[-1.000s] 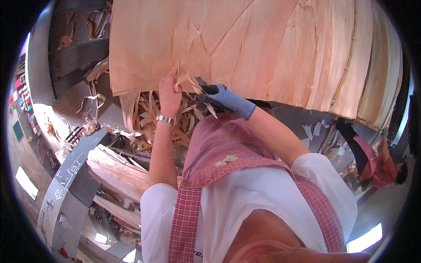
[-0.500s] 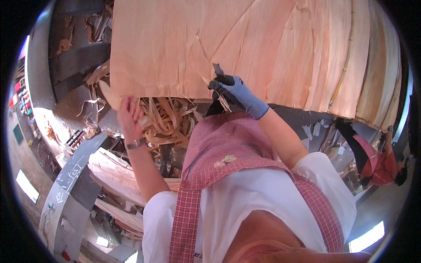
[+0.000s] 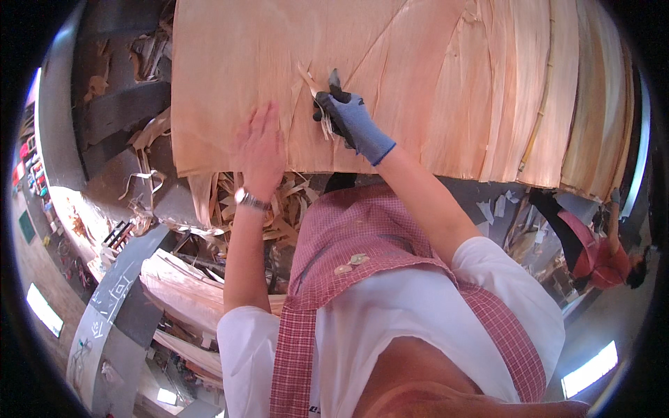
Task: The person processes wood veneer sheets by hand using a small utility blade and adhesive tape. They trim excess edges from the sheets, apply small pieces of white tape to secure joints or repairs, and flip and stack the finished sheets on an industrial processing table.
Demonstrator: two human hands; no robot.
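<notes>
A broad stack of pale wood veneer sheets (image 3: pixel 237 63) lies in front of me, its near edge close to my apron. My bare left hand (image 3: pixel 263 150), a watch on the wrist, reaches over the near left part of the top sheet. Its fingers are stretched out, slightly blurred, and hold nothing. On my right hand (image 3: pixel 354 124) is a blue and black glove; it is closed around thin veneer strips (image 3: pixel 309 78) above the sheet's middle. A dark grey tip (image 3: pixel 334 76) juts from this fist; I cannot tell whether it is a tool or a glove finger.
Curled veneer scraps (image 3: pixel 282 209) are heaped below the near edge, beside my apron (image 3: pixel 348 230). Dark metal framework (image 3: pixel 115 118) with scraps on it stands left. A grey beam with chalk marks (image 3: pixel 115 292) is at lower left. Another person in red (image 3: pixel 601 261) is at far right.
My left hand has left the sheet's near left corner, letting go of a pale veneer piece, and moved right and forward over the sheet. My right hand moved forward and slightly left with the strips.
</notes>
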